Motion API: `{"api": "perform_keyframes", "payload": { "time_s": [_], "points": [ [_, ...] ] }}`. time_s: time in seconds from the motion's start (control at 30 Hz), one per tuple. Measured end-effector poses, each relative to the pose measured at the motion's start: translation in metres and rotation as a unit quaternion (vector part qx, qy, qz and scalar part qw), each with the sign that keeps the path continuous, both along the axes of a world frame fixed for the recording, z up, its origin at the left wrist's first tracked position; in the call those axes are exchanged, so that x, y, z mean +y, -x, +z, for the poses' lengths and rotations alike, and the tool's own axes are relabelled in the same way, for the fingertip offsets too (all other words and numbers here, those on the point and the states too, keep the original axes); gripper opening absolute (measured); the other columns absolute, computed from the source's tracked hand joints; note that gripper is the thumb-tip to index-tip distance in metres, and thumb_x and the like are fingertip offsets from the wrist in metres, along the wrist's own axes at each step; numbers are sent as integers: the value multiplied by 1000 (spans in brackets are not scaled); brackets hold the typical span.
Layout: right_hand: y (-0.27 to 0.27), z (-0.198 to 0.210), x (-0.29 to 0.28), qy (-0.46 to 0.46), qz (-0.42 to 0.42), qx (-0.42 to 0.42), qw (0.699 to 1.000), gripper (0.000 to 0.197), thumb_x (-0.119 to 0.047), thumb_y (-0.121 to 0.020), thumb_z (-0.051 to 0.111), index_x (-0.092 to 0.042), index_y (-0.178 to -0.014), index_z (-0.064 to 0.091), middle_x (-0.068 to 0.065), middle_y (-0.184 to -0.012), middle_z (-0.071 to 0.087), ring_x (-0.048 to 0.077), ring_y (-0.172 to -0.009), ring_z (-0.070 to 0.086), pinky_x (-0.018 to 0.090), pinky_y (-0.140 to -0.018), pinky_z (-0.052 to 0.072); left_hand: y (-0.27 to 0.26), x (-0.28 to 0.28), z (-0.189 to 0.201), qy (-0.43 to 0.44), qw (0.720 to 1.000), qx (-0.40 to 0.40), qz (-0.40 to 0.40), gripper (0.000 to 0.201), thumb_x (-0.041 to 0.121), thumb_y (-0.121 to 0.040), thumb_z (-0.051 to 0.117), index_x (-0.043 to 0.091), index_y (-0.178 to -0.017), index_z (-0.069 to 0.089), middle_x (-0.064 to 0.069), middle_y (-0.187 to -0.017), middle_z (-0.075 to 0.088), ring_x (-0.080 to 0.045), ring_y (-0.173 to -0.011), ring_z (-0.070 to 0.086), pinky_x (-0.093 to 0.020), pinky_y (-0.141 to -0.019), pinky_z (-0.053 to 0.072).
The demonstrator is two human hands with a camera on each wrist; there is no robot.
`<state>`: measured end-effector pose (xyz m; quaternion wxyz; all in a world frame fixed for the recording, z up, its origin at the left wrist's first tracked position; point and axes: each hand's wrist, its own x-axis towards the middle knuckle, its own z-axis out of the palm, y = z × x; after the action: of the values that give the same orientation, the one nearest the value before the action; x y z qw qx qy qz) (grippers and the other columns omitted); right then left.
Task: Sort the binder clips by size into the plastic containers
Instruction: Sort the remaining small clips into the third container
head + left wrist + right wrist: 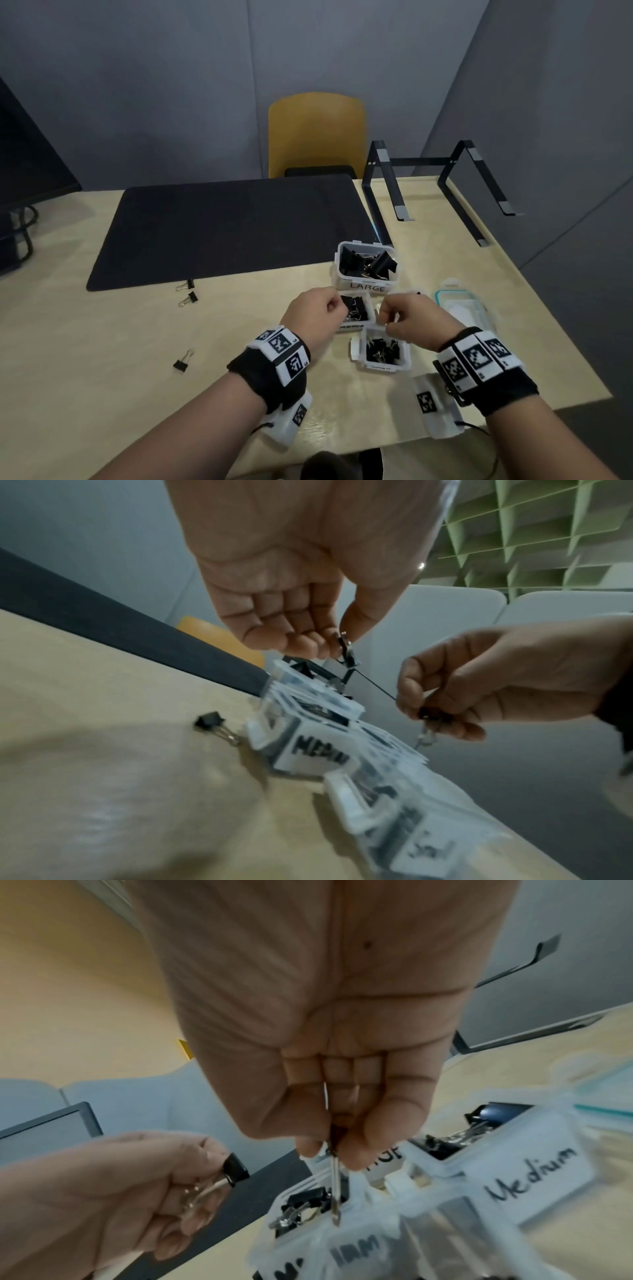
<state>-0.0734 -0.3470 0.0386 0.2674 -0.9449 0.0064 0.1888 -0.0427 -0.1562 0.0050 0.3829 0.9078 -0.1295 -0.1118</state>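
Observation:
Three clear plastic containers holding black binder clips stand at the table's right: one labelled LARGE (366,287), a medium one (372,310) in front of it, and the nearest one (355,350). My left hand (337,305) hovers over the medium container (315,748) and pinches a small black binder clip (346,647) between thumb and fingers. My right hand (387,317) is just right of it, above the nearest container, pinching another binder clip (335,1150) whose wire handle hangs down. Three loose clips (190,298) (186,284) (181,363) lie on the table to the left.
A black desk mat (233,229) covers the table's far middle. A black laptop stand (442,185) sits at the back right, and a clear lid with a teal seal (462,308) lies right of the containers. A yellow chair (315,133) stands behind the table.

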Motion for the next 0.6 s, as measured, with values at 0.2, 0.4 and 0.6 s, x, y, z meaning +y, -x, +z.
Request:
{"api": "perform_keyframes", "payload": {
  "time_s": [0.2,0.4,0.6],
  "points": [
    [17,-11,-13,34,-24,-9,999,32,-14,-78,65,-15,-110,61,0,-108,60,12,-86,53,25,-81,47,21,-25,-2,12,995,4,-98,17,26,-90,53,19,-92,68,4,-89,64,-14,-83,58,-33,-78,49],
    [29,-21,-20,49,-15,16,999,49,-27,-77,70,-23,-122,51,-2,-123,50,10,-89,52,20,-76,42,12,-16,-6,48,998,-24,-36,19,23,-92,54,19,-103,69,7,-94,59,-9,-85,53,-22,-79,43],
    [35,-25,-18,49,31,33,998,72,-36,-74,74,-25,-136,39,-5,-130,41,9,-93,52,20,-79,44,-19,14,-46,-61,993,17,102,29,15,-88,55,19,-117,59,-4,-118,54,-17,-102,53,-27,-90,43]
  ]
}}
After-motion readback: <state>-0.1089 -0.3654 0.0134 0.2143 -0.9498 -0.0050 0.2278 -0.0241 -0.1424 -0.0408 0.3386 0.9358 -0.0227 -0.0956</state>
